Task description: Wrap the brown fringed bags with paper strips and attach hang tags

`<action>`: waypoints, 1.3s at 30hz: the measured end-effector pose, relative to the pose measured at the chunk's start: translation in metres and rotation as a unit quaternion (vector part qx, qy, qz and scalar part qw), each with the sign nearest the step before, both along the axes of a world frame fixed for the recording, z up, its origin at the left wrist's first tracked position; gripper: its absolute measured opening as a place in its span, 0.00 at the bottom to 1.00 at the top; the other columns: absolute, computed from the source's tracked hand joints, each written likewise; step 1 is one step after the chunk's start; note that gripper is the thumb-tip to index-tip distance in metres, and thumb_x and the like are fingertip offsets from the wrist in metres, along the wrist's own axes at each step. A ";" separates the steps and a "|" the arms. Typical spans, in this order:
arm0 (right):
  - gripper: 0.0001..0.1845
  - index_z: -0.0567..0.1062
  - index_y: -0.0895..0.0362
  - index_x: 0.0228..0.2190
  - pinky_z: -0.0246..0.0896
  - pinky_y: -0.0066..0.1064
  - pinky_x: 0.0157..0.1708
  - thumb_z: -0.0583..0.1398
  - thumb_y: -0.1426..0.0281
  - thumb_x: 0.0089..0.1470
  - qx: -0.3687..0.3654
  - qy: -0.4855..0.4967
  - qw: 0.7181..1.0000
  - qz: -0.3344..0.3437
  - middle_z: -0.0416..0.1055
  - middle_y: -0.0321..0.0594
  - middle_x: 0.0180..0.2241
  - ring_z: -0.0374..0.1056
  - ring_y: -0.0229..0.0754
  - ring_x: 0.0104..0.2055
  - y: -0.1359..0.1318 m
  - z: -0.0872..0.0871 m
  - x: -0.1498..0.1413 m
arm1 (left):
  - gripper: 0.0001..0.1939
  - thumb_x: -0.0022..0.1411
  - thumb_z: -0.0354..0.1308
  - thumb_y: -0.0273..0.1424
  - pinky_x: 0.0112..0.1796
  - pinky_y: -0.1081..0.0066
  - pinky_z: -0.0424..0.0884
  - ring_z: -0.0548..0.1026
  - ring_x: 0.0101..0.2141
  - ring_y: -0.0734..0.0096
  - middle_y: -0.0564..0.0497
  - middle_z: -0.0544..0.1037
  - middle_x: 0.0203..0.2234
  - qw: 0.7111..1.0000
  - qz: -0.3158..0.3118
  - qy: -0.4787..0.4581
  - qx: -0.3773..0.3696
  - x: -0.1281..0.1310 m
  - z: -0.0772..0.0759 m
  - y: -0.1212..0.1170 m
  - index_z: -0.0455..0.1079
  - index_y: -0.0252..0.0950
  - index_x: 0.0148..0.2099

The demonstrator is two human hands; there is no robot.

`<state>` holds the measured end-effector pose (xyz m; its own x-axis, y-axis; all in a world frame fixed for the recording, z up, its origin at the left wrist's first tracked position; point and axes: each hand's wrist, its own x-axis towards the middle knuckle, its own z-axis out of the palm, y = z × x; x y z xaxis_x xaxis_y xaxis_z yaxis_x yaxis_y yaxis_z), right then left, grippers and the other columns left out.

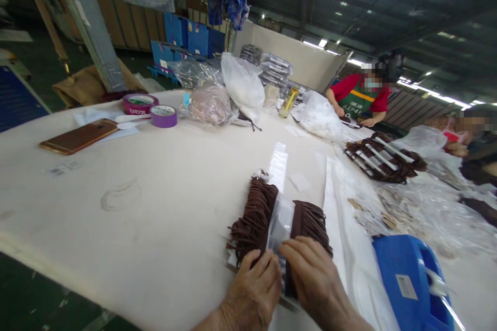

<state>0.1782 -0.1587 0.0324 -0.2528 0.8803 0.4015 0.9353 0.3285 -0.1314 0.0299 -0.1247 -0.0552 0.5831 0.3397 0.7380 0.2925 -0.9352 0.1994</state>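
Note:
A bundle of dark brown fringe trim (pixel 256 217) lies on the white table (pixel 155 186) near its front edge, with a clear plastic sleeve (pixel 280 222) over its middle. My left hand (pixel 254 287) rests on the near end of the left half of the fringe, fingers curled down onto it. My right hand (pixel 314 279) presses on the near end of the right half, its fingertips at the edge of the plastic sleeve. Both hands touch each other over the bundle.
A blue tape dispenser (pixel 411 282) sits at the right. A phone (pixel 77 137) and two purple tape rolls (pixel 163 115) lie at the far left. Plastic bags (pixel 243 83), more brown fringe (pixel 382 158) and loose clear sleeves (pixel 427 207) fill the back and right. Two people sit across.

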 end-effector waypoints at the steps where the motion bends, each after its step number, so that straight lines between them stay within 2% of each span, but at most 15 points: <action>1: 0.17 0.71 0.58 0.40 0.58 0.33 0.38 0.47 0.78 0.52 0.019 -0.029 0.999 0.021 0.72 0.45 0.38 0.64 0.42 0.40 -0.008 -0.010 -0.006 | 0.21 0.66 0.34 0.27 0.49 0.61 0.52 0.66 0.44 0.65 0.46 0.72 0.38 1.000 0.000 -0.007 -0.005 0.001 0.000 0.000 0.69 0.31 0.38; 4: 0.25 0.62 0.63 0.51 0.57 0.33 0.37 0.47 0.80 0.50 0.042 -0.073 0.996 0.027 0.72 0.47 0.40 0.64 0.43 0.42 -0.016 -0.033 -0.016 | 0.22 0.66 0.33 0.28 0.48 0.63 0.52 0.67 0.41 0.67 0.46 0.71 0.36 0.999 -0.002 -0.033 -0.004 0.003 0.000 0.002 0.69 0.32 0.35; 8: 0.32 0.50 0.64 0.58 0.58 0.32 0.32 0.46 0.82 0.49 0.027 0.006 0.999 0.017 0.73 0.43 0.33 0.66 0.42 0.35 -0.016 -0.042 -0.013 | 0.21 0.66 0.32 0.26 0.46 0.65 0.55 0.67 0.37 0.69 0.48 0.71 0.32 0.998 -0.011 -0.068 0.002 0.003 -0.001 0.007 0.68 0.32 0.37; 10: 0.32 0.52 0.61 0.57 0.58 0.32 0.32 0.46 0.81 0.48 0.010 0.052 0.999 -0.005 0.73 0.40 0.30 0.66 0.42 0.32 -0.023 -0.043 -0.008 | 0.20 0.65 0.32 0.24 0.44 0.66 0.57 0.66 0.35 0.70 0.49 0.70 0.29 0.998 -0.018 -0.064 -0.008 0.001 -0.003 0.009 0.67 0.32 0.36; 13: 0.25 0.60 0.56 0.51 0.57 0.35 0.37 0.47 0.79 0.51 0.040 0.070 0.992 -0.094 0.73 0.40 0.32 0.66 0.43 0.37 -0.038 -0.052 -0.002 | 0.16 0.62 0.35 0.26 0.40 0.65 0.60 0.66 0.33 0.69 0.48 0.68 0.28 0.998 -0.045 -0.019 -0.049 -0.006 0.000 0.010 0.65 0.33 0.33; 15: 0.18 0.66 0.53 0.47 0.56 0.39 0.41 0.50 0.74 0.54 0.076 0.042 0.984 -0.154 0.73 0.42 0.38 0.66 0.46 0.42 -0.046 -0.060 -0.003 | 0.13 0.60 0.38 0.28 0.37 0.65 0.62 0.66 0.32 0.67 0.48 0.68 0.27 0.995 -0.069 0.005 -0.078 -0.011 0.009 0.011 0.64 0.33 0.32; 17: 0.15 0.70 0.52 0.43 0.55 0.41 0.44 0.51 0.70 0.55 0.097 0.013 0.976 -0.194 0.72 0.42 0.42 0.65 0.48 0.44 -0.050 -0.066 -0.008 | 0.12 0.58 0.39 0.25 0.36 0.65 0.63 0.66 0.32 0.67 0.48 0.68 0.28 0.992 -0.078 0.016 -0.097 -0.014 0.024 0.015 0.64 0.34 0.33; 20: 0.15 0.72 0.52 0.42 0.55 0.41 0.45 0.51 0.69 0.55 0.123 0.005 0.966 -0.226 0.72 0.42 0.43 0.66 0.48 0.45 -0.048 -0.065 -0.015 | 0.16 0.59 0.37 0.19 0.42 0.64 0.64 0.67 0.41 0.65 0.45 0.71 0.37 0.994 -0.054 0.040 -0.083 -0.007 0.047 0.032 0.65 0.32 0.41; 23: 0.15 0.72 0.55 0.42 0.55 0.41 0.45 0.51 0.71 0.55 0.137 0.018 0.959 -0.246 0.72 0.43 0.43 0.65 0.47 0.46 -0.038 -0.055 -0.013 | 0.18 0.63 0.39 0.23 0.50 0.61 0.60 0.58 0.54 0.61 0.39 0.64 0.51 0.993 -0.012 0.109 -0.033 0.017 0.058 0.052 0.58 0.26 0.54; 25: 0.14 0.71 0.57 0.43 0.56 0.40 0.45 0.51 0.71 0.55 0.135 0.025 0.957 -0.254 0.71 0.44 0.43 0.65 0.46 0.45 -0.030 -0.051 -0.006 | 0.22 0.65 0.41 0.30 0.53 0.59 0.57 0.53 0.57 0.59 0.36 0.58 0.55 0.986 0.010 0.166 -0.026 0.037 0.057 0.062 0.53 0.24 0.58; 27: 0.14 0.70 0.59 0.43 0.57 0.40 0.45 0.51 0.70 0.56 0.131 0.038 0.953 -0.269 0.71 0.46 0.43 0.65 0.46 0.45 -0.024 -0.055 0.002 | 0.25 0.65 0.42 0.36 0.54 0.59 0.55 0.52 0.58 0.57 0.36 0.56 0.57 0.976 0.019 0.216 -0.029 0.053 0.050 0.066 0.52 0.24 0.59; 32: 0.15 0.69 0.59 0.42 0.58 0.42 0.44 0.49 0.70 0.56 0.112 0.069 0.949 -0.287 0.72 0.48 0.42 0.66 0.46 0.44 -0.023 -0.074 0.013 | 0.26 0.65 0.41 0.38 0.55 0.60 0.53 0.52 0.58 0.55 0.36 0.55 0.57 0.962 0.019 0.273 0.001 0.068 0.038 0.060 0.53 0.23 0.58; 34: 0.15 0.69 0.58 0.43 0.59 0.41 0.44 0.49 0.70 0.56 0.103 0.084 0.951 -0.279 0.72 0.47 0.42 0.67 0.46 0.44 -0.019 -0.068 0.014 | 0.26 0.65 0.40 0.38 0.55 0.60 0.53 0.51 0.58 0.53 0.35 0.54 0.57 0.962 0.022 0.271 0.010 0.068 0.034 0.057 0.54 0.22 0.58; 37: 0.16 0.70 0.59 0.43 0.59 0.41 0.46 0.47 0.69 0.57 0.097 0.142 0.944 -0.283 0.71 0.47 0.43 0.66 0.45 0.45 0.003 -0.039 0.019 | 0.28 0.64 0.42 0.38 0.55 0.58 0.53 0.51 0.58 0.51 0.35 0.55 0.57 0.964 0.016 0.265 0.015 0.072 0.025 0.055 0.52 0.21 0.59; 39: 0.18 0.70 0.60 0.43 0.58 0.42 0.48 0.46 0.68 0.57 0.078 0.160 0.944 -0.277 0.70 0.48 0.45 0.65 0.45 0.47 0.026 -0.021 0.023 | 0.29 0.63 0.43 0.36 0.54 0.57 0.55 0.51 0.58 0.52 0.34 0.54 0.57 0.967 0.021 0.255 0.016 0.076 0.018 0.055 0.47 0.23 0.61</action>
<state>0.2014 -0.1331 0.0118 0.3845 0.7661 0.5150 0.8903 -0.1604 -0.4262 0.1059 -0.0697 -0.0369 0.8598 0.3526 0.3694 0.3830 -0.9237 -0.0095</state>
